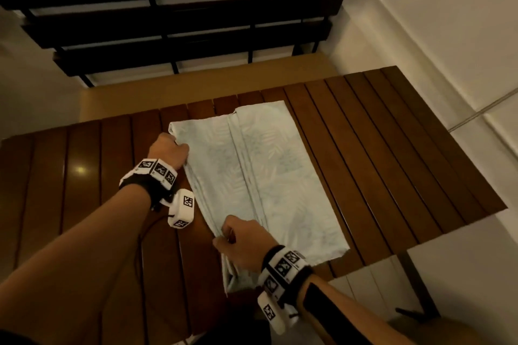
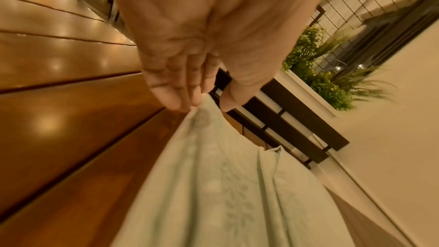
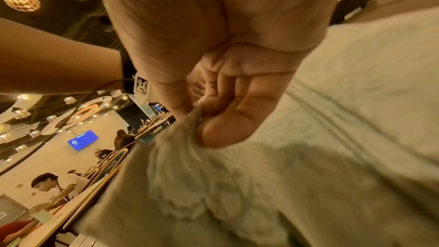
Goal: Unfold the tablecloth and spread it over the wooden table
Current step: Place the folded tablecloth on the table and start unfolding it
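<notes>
A pale green tablecloth [image 1: 263, 173] with a leaf pattern lies partly folded in the middle of the slatted wooden table [image 1: 392, 148]. My left hand [image 1: 171, 148] pinches the cloth's left edge near the far corner; the left wrist view shows the tablecloth [image 2: 213, 185] caught between fingers and thumb of that left hand [image 2: 204, 100]. Near the front table edge, my right hand [image 1: 235, 241] grips the same edge in a bunch. In the right wrist view the right hand [image 3: 199, 121] has curled fingers pinching the gathered tablecloth [image 3: 285, 176].
A dark slatted bench [image 1: 179, 11] stands just behind the table. A white wall [image 1: 448, 22] runs along the right side. Bare table slats [image 1: 56, 176] lie left of the cloth. Other people sit at tables [image 3: 47, 194] in the background.
</notes>
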`<control>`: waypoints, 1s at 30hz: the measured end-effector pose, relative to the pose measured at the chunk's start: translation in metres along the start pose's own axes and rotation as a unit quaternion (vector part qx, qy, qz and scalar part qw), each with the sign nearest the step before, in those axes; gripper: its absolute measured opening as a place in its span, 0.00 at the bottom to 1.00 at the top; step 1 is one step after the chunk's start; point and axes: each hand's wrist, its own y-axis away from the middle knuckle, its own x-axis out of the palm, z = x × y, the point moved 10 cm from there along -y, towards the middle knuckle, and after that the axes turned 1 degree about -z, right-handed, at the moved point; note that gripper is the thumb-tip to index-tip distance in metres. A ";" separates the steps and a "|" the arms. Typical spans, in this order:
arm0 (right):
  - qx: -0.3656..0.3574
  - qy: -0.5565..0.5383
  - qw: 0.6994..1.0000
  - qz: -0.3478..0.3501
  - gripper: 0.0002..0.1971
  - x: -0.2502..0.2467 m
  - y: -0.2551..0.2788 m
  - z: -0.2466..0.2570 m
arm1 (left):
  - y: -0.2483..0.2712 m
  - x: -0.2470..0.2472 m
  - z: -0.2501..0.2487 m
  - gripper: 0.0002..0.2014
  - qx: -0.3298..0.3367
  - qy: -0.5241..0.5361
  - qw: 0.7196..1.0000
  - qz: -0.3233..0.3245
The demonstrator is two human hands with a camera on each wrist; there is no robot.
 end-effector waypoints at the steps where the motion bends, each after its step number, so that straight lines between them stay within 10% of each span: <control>1: 0.011 -0.002 1.000 0.022 0.10 0.013 -0.001 0.000 | 0.002 -0.002 0.006 0.20 0.001 -0.016 1.000 -0.007; 9: 0.066 0.078 0.993 -0.064 0.14 -0.011 0.006 -0.050 | 0.037 0.063 -0.029 0.23 0.074 0.001 0.993 0.089; 17: 0.152 0.168 0.968 -0.112 0.42 -0.030 -0.005 -0.096 | 0.057 0.155 -0.075 0.34 0.024 -0.010 0.989 0.142; 22: 0.123 0.098 0.984 -0.090 0.32 -0.040 -0.024 -0.109 | 0.050 0.173 -0.094 0.32 -0.050 0.037 0.991 0.119; 30: 0.085 -0.097 0.992 0.003 0.24 -0.141 -0.022 -0.173 | 0.064 0.191 -0.204 0.15 0.013 0.151 0.983 0.101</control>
